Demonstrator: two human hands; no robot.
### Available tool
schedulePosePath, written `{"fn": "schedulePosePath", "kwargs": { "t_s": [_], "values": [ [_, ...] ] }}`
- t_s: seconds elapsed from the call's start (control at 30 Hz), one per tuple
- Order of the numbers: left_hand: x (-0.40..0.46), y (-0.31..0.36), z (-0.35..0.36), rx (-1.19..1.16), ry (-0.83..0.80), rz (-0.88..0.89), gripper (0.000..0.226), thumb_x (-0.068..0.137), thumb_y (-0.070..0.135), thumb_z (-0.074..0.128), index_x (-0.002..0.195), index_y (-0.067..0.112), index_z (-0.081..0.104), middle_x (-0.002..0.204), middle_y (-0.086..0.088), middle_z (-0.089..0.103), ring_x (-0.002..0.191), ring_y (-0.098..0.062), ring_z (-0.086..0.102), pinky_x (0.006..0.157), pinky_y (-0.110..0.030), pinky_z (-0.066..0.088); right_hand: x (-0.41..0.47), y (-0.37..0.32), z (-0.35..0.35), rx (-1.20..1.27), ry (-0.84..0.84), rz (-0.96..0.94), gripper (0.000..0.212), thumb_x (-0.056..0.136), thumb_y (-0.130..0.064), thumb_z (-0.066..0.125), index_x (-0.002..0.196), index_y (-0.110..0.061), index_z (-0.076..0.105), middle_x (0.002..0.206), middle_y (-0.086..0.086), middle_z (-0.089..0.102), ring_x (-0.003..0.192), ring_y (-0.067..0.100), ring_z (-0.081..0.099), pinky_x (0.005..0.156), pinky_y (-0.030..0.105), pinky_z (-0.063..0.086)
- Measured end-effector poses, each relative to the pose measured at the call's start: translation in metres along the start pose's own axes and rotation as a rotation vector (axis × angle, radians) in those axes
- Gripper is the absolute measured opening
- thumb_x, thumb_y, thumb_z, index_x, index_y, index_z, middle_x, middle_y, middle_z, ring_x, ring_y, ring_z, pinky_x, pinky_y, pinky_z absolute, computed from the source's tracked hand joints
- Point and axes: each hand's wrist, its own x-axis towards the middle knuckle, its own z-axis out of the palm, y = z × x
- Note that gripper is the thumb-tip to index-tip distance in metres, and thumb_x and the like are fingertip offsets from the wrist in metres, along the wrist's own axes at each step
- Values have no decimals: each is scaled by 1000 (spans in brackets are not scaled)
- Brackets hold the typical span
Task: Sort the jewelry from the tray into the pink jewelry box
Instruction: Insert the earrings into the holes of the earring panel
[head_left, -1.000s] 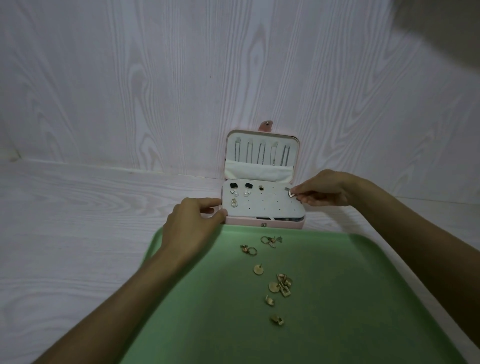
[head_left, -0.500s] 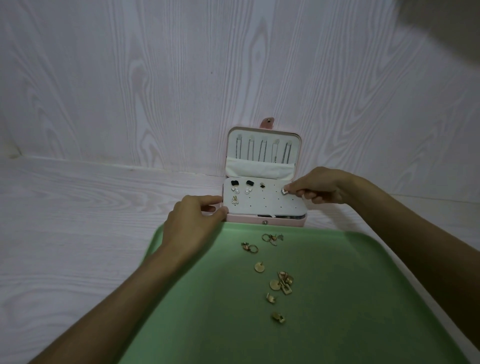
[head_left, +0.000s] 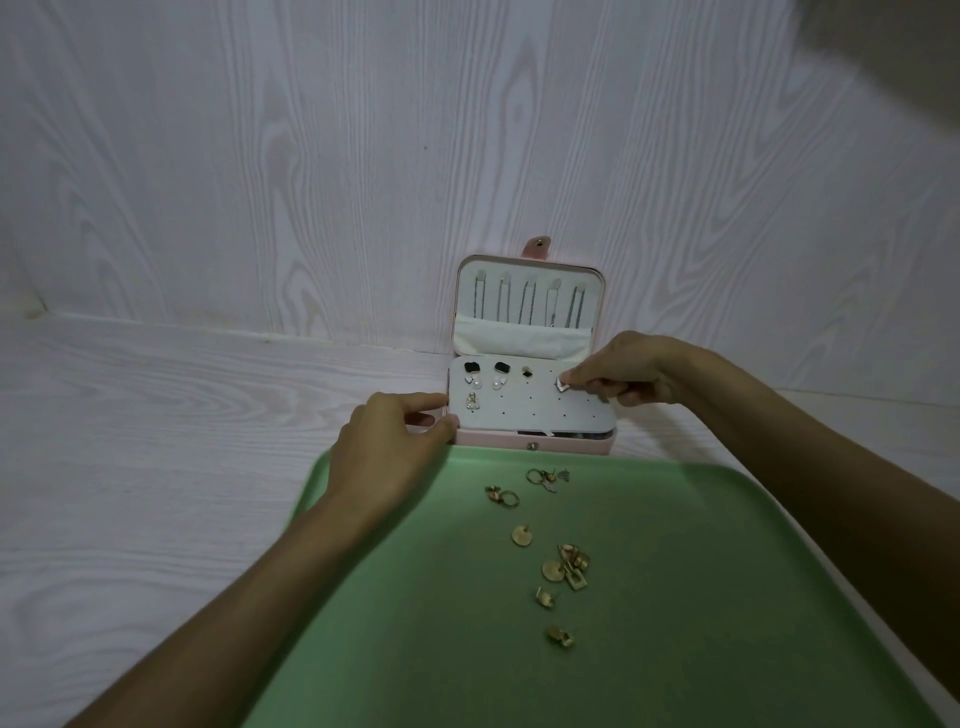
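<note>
Now the pink jewelry box (head_left: 535, 444) stands open against the wall, just beyond the green tray's (head_left: 727, 597) far edge. At the white earring panel's (head_left: 540, 408) upper right, the right hand (head_left: 623, 371) pinches a small silver earring (head_left: 562, 384) between thumb and fingertips. The left hand (head_left: 387, 447) grips the box's near left corner, fingers curled round it. Black, pearl and gold earrings (head_left: 485, 376) sit along the panel's left; gold pieces (head_left: 550, 561) lie scattered on the tray.
</note>
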Motion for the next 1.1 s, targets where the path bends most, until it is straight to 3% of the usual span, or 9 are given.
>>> {"fn": "schedulePosePath", "kwargs": {
  "t_s": [0.3,0.47,0.73,0.87,1.0,1.1],
  "values": [
    [-1,2,-1,7,0,3,33,87,38,60,119,30,65,109,7,70,102,-10,61,84,-25,39,-1,-3,1,21,-28,41,29,87,-21,65,62,-12,55,38,-6,41,29,3,28,32,12,22],
    [-2,4,-3,7,10,-5,31,87,38,60,117,32,66,106,9,70,98,-9,63,86,-28,45,2,-2,6,-23,34,47,34,86,-23,68,59,-13,49,53,0,42,40,7,31,34,14,24],
    [-2,3,-1,0,3,-15,30,87,38,60,116,33,65,107,8,70,100,-10,62,81,-25,38,-1,-2,9,-54,110,4,33,80,-19,72,58,-10,50,55,3,46,47,11,34,45,20,26],
    [-2,4,-2,9,5,-13,30,88,38,60,116,33,65,107,8,70,99,-10,62,81,-24,37,0,-2,10,-79,214,-35,32,74,-24,78,88,-1,61,78,10,56,59,14,44,50,22,33],
    [-3,3,-2,14,0,-4,32,87,39,60,118,32,65,107,8,70,97,-8,62,80,-24,38,-3,-4,10,-100,128,-19,26,80,-22,73,66,-7,56,62,4,52,52,11,40,51,20,31],
    [-2,3,-2,1,0,-6,32,87,39,61,117,32,65,105,8,70,95,-8,63,84,-28,45,-4,-4,6,-72,96,-4,26,82,-22,71,65,-8,58,60,3,54,49,9,40,50,19,30]
  ]
}}
